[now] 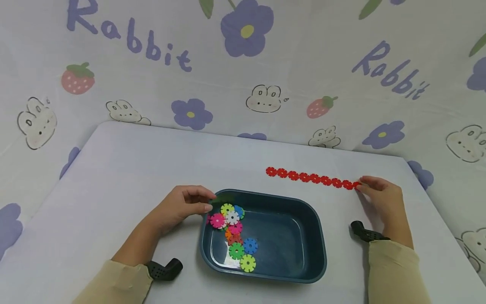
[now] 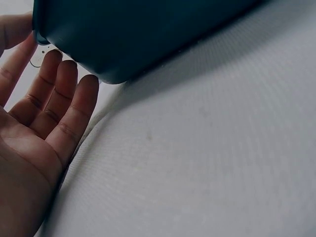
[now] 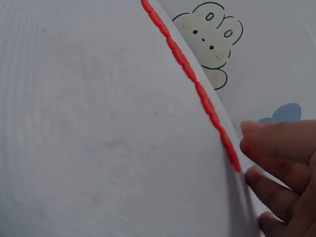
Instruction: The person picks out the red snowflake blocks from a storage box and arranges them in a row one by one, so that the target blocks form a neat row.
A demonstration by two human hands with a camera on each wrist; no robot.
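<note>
A row of red snowflake building discs (image 1: pixel 304 177) lies flat on the white table, touching edge to edge in a slightly slanting line. My right hand (image 1: pixel 385 200) is at its right end, the thumb and a finger pinching the last red disc (image 1: pixel 356 185), which they partly cover. In the right wrist view the row (image 3: pixel 207 106) runs up to those fingertips. My left hand (image 1: pixel 178 209) grips the upper left corner of a dark blue-green tray (image 1: pixel 281 228) between thumb and index finger; the other fingers reach along its outer wall in the left wrist view.
Loose snowflake discs in several colours, such as a green disc (image 1: pixel 236 250) and a blue disc (image 1: pixel 250 245), gather on the tray's left side, some overlapping. A patterned cloth (image 1: pixel 288 63) hangs behind the table (image 1: pixel 159 156). Black wrist devices (image 1: pixel 165 270) sit at both cuffs.
</note>
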